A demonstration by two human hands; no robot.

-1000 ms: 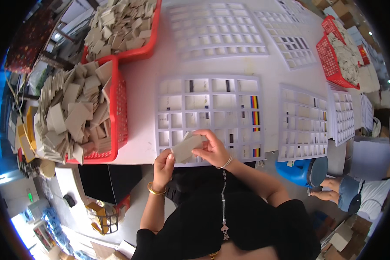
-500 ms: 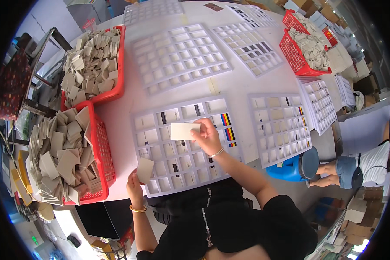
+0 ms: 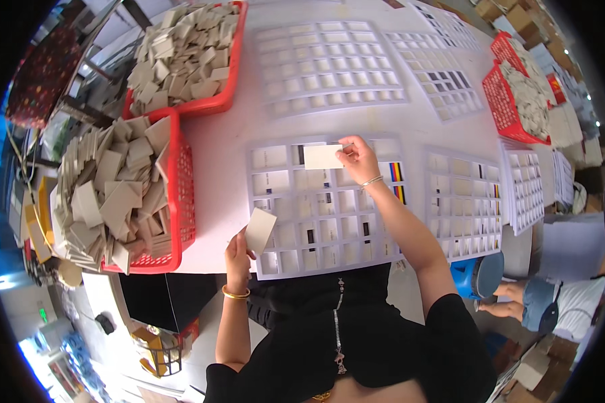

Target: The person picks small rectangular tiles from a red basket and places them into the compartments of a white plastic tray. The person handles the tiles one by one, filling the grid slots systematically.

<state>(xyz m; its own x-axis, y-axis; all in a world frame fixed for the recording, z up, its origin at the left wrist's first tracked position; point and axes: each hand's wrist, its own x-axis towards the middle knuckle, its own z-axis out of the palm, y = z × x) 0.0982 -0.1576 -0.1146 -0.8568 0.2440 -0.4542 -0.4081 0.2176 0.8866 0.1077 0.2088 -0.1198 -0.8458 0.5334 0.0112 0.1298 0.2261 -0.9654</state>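
My right hand (image 3: 358,161) pinches a cream rectangular board piece (image 3: 321,157) by its right end. It holds the piece over the far row of a white gridded tray (image 3: 329,270), covering part of the compartments there. My left hand (image 3: 238,258) is at the tray's near left corner, fingers closed on another cream board piece (image 3: 259,230), tilted upright. The tray's compartments show pale bottoms, some with small dark printed marks. Striped strips of yellow, red, blue and black (image 3: 396,172) lie along its right side.
Red baskets (image 3: 185,201) heaped with cream board pieces stand at the left, with another red basket (image 3: 507,101) at the far right. More gridded trays (image 3: 329,64) lie behind and to the right. A blue bucket (image 3: 467,277) and a person (image 3: 544,302) are beyond the table's right edge.
My right hand has carried its board piece away from me, from around the second row to the far row. My left hand keeps its piece near the same corner. The whole view has shifted.
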